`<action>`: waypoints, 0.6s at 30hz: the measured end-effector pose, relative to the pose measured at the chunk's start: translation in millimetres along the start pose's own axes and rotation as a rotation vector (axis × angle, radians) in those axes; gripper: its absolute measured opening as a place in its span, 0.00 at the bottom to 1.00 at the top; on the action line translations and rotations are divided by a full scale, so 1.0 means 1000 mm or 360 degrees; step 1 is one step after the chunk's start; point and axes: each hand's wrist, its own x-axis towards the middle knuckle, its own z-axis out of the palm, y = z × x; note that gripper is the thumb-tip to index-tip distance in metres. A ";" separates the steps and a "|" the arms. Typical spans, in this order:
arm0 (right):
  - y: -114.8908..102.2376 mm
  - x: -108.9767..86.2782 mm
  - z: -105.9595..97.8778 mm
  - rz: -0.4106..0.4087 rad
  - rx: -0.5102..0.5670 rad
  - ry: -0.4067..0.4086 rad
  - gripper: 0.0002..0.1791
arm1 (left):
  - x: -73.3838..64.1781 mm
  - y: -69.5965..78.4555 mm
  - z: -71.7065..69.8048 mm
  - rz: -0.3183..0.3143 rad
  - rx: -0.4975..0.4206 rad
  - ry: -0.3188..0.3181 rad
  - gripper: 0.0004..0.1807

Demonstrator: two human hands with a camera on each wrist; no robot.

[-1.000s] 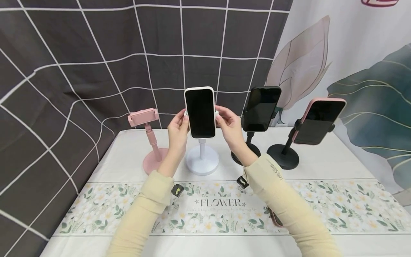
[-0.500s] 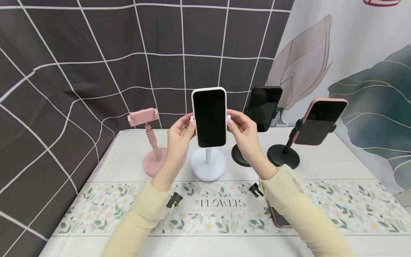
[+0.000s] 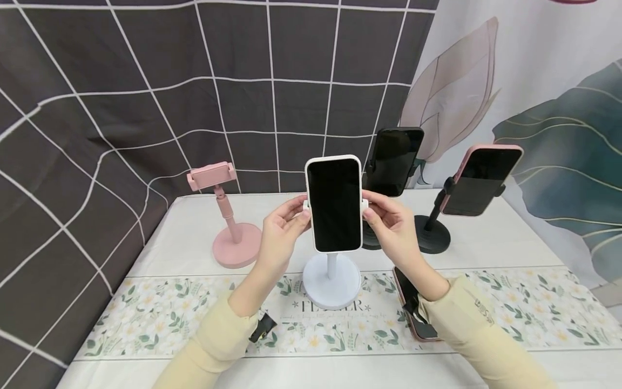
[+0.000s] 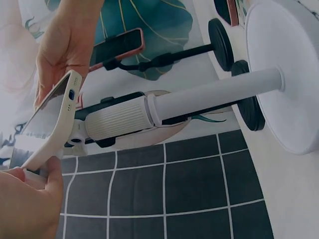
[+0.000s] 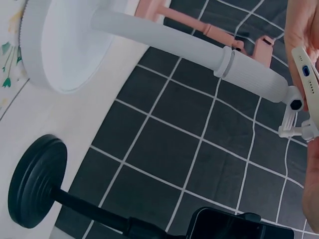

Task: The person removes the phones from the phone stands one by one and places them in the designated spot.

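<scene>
Pinching the white clamp (image 3: 365, 205) at its two ends, the left hand (image 3: 283, 229) and the right hand (image 3: 394, 229) are holding the white stand (image 3: 332, 266) with a white phone (image 3: 335, 205) between them, though it is hard to tell if the round base (image 3: 332, 292) is touching the table (image 3: 170, 243). Farther out, a pink stand (image 3: 228, 216) is standing to the left and two black stands (image 3: 432, 235) are holding phones (image 3: 482, 181) to the right.

Head cam's pretty bright, light soft and even, but it's stretched toward the edges, wide-angle style. Both wrist cams run dimmer and bluer, kinda soft on detail. Left wrist catches pale glare on the glossy black screen (image 4: 39, 127) of the white-cased rectangular phone (image 4: 63, 117).
</scene>
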 end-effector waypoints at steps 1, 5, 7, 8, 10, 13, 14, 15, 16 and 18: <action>0.000 -0.001 -0.001 -0.0014 0.0008 -0.0006 0.23 | 0.000 -0.001 0.001 0.0001 0.0004 -0.0006 0.20; 0.003 -0.003 -0.004 -0.0016 0.0056 -0.0026 0.20 | 0.000 -0.005 0.002 0.0020 0.0013 -0.0005 0.20; 0.004 -0.003 -0.004 0.0009 0.0070 -0.0039 0.20 | 0.001 -0.006 0.001 0.0022 0.0019 0.0000 0.19; 0.005 -0.003 -0.005 0.0024 0.0069 -0.0047 0.21 | 0.002 -0.006 0.001 0.0026 0.0023 0.0000 0.19; 0.006 -0.002 -0.005 0.0055 0.0054 -0.0061 0.24 | 0.005 -0.007 -0.001 0.0036 0.0028 -0.0003 0.19; 0.007 -0.001 -0.006 0.0087 0.0003 -0.0084 0.26 | 0.009 -0.009 -0.003 0.0052 0.0034 -0.0021 0.19; 0.008 0.000 -0.007 0.0091 -0.0014 -0.0091 0.25 | 0.010 -0.010 -0.004 0.0059 0.0044 -0.0031 0.19; 0.008 0.000 -0.007 0.0092 -0.0029 -0.0096 0.23 | 0.010 -0.010 -0.005 0.0068 0.0052 -0.0043 0.19; 0.008 0.000 -0.007 0.0091 -0.0043 -0.0102 0.21 | 0.011 -0.011 -0.006 0.0079 0.0061 -0.0055 0.19; 0.007 0.000 -0.008 0.0085 -0.0066 -0.0109 0.19 | 0.012 -0.012 -0.007 0.0117 0.0092 -0.0083 0.18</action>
